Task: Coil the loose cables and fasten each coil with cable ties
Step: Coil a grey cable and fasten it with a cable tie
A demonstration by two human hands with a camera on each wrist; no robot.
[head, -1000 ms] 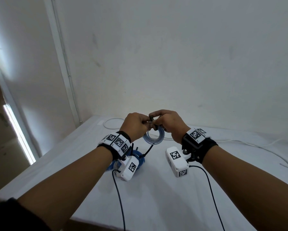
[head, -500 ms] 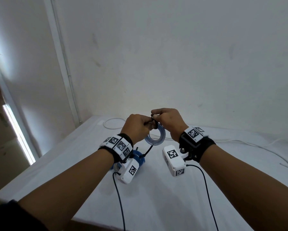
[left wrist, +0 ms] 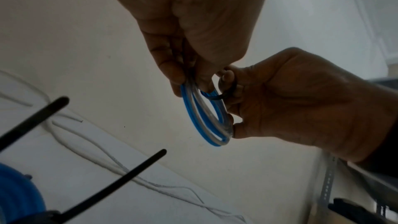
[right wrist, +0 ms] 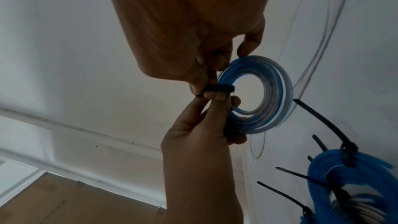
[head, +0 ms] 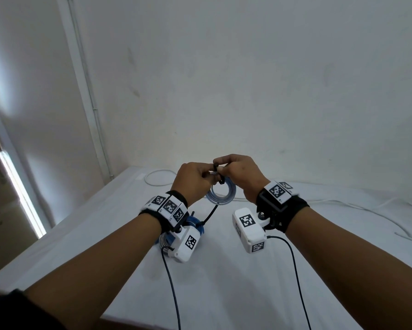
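Far left on the white tabletop point(head: 224, 282): one thick blue coil point(head: 195, 225), lying flat just under the left wrist, already bound. Four black tie tails point(right wrist: 323, 125) counted sticking out of it in the right wrist view; only two of them visible from the left wrist camera. A greyish coil seemingly beneath or inside it, not clear enough to count apart.

Next, the left hand point(head: 193, 179), raised above the tabletop, fingers point(left wrist: 170, 72) curled and pinching the upper rim of one small blue-and-clear coil point(head: 221, 194). Coil held upright in the air between both hands, not touching the tabletop, made of several turns of thin tubing; exact turn count unreadable.

At the coil's top edge, one black cable tie point(right wrist: 219, 88) wrapped as a loop round the strands, sitting between the two sets of fingertips. One long black tail point(head: 209, 214) hanging down from the coil toward the bound coil.

Then the right hand point(head: 243, 177), fingers point(right wrist: 206, 81) curled, thumb and forefinger pinching the tie loop, lower fingers resting against the coil's side.

Behind and to the right: loose white cables point(head: 367, 213) trailing across the tabletop, at least two strands, plus one loop point(head: 157, 179) near the back wall. Two wrist cameras point(head: 250, 229), one per arm, each with a dark lead.
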